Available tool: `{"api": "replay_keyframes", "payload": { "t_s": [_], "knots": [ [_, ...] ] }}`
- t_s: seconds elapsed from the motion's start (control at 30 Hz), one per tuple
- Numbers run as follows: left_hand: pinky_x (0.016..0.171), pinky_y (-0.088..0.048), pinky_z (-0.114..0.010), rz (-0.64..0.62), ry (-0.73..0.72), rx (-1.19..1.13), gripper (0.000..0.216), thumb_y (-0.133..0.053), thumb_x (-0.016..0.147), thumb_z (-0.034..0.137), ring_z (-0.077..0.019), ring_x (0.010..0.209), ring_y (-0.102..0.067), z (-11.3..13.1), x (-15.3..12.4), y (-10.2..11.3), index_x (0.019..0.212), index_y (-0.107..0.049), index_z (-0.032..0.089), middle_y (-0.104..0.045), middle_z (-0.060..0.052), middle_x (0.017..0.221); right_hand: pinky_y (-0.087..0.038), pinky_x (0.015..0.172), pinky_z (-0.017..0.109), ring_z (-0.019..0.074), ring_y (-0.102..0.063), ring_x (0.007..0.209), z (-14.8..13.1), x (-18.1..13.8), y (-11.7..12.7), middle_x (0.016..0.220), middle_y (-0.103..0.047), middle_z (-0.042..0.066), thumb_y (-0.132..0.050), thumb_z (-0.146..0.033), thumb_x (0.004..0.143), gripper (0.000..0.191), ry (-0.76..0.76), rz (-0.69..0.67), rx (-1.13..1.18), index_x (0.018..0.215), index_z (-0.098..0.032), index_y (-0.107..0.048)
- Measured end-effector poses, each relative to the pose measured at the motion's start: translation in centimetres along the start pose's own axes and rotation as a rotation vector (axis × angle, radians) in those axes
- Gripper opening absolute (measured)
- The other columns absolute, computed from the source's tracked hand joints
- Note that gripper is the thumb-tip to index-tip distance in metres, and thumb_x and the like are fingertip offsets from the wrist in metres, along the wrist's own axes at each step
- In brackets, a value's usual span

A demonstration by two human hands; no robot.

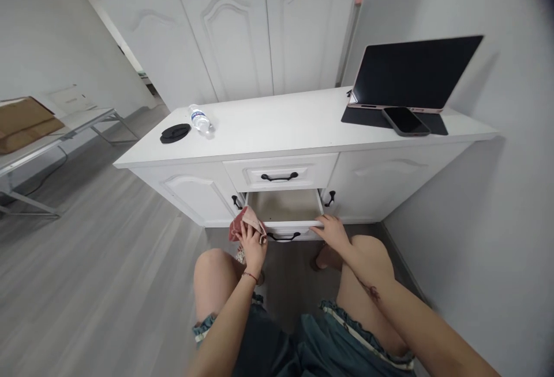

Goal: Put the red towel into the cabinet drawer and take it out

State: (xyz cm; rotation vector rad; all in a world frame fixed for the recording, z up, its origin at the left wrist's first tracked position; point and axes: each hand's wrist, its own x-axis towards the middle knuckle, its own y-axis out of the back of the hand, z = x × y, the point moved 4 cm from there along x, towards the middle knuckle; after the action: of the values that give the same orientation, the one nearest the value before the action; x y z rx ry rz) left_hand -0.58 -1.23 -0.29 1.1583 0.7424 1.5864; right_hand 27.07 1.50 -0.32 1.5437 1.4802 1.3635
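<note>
— White all over: tall cupboards (242,30) at the back, and in front of them a low cabinet (376,180) with a flat counter (294,123) on top.

— What stands on the counter?

— A dark-screened tablet (415,74) propped on its stand at the right end, a phone (405,121) lying face up just before it. At the left end a black lid (175,133) lies flat, with a clear bottle (199,118) on its side just beside it.

— And the drawers?

— Two in the middle. The upper drawer (281,172) is closed, black handle showing. The lower drawer (285,206) is pulled out toward the person's knees; the part of its pale bottom that shows has nothing on it.

— Where are the hands?

— Left hand (251,242) is at the drawer's front left corner, fingers closed on a red-and-pink cloth (244,220) that is bunched against the front edge. Right hand (332,230) lies flat and relaxed on the front rim at the right corner, fingers spread, gripping nothing.

— Anything off to the side?

— A folding table (56,134) at far left carrying a brown cardboard piece (23,123), well apart from the cabinet.
</note>
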Motion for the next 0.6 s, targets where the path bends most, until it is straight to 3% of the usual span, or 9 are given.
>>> {"api": "replay_keyframes", "payload": {
  "t_s": [0.17, 0.3, 0.47, 0.6],
  "knots": [
    [0.108, -0.006, -0.068, -0.151, -0.13, 0.064, 0.018, -0.059, 0.077, 0.022, -0.0407, 0.137, -0.018, 2.9, -0.9, -1.5, 0.091, -0.071, 0.019, -0.049, -0.012, 0.135, -0.04, 0.081, 0.032, 0.0207, -0.061, 0.084, 0.4, -0.3, 0.4, 0.089, -0.069, 0.006, -0.041, -0.045, 0.091, 0.036, -0.024, 0.093, 0.218, 0.09, -0.02, -0.066],
    [0.108, -0.003, -0.068, -0.233, -0.236, 0.05, 0.025, -0.061, 0.076, 0.022, -0.0387, 0.14, -0.012, 6.4, -1.2, -2.8, 0.1, -0.069, 0.022, -0.042, -0.01, 0.143, -0.034, 0.091, 0.037, 0.0209, -0.06, 0.082, 1.5, -1.0, 0.9, 0.079, -0.069, 0.007, -0.028, -0.043, 0.096, 0.048, -0.171, 0.215, 0.177, 0.078, -0.019, -0.065],
    [0.107, -0.002, -0.071, -0.332, -0.378, 0.03, 0.024, -0.057, 0.079, 0.02, -0.04, 0.14, -0.009, 10.7, -1.5, -4.6, 0.099, -0.07, 0.02, -0.038, -0.012, 0.145, -0.038, 0.081, 0.036, 0.0228, -0.059, 0.082, 3.5, -1.6, 1.6, 0.08, -0.068, 0.011, -0.021, -0.047, 0.096, 0.056, -0.343, 0.293, 0.176, 0.077, -0.017, -0.065],
    [0.107, -0.005, -0.071, -0.384, -0.511, 0.03, 0.034, -0.052, 0.082, 0.019, -0.0385, 0.141, -0.004, 13.7, -1.9, -5.7, 0.114, -0.065, 0.021, -0.03, -0.01, 0.15, -0.041, 0.078, 0.037, 0.0248, -0.059, 0.084, 4.5, -1.9, 2.1, 0.087, -0.068, 0.013, -0.021, -0.049, 0.094, 0.056, -0.369, 0.359, 0.288, 0.088, -0.016, -0.066]
  ]
}}
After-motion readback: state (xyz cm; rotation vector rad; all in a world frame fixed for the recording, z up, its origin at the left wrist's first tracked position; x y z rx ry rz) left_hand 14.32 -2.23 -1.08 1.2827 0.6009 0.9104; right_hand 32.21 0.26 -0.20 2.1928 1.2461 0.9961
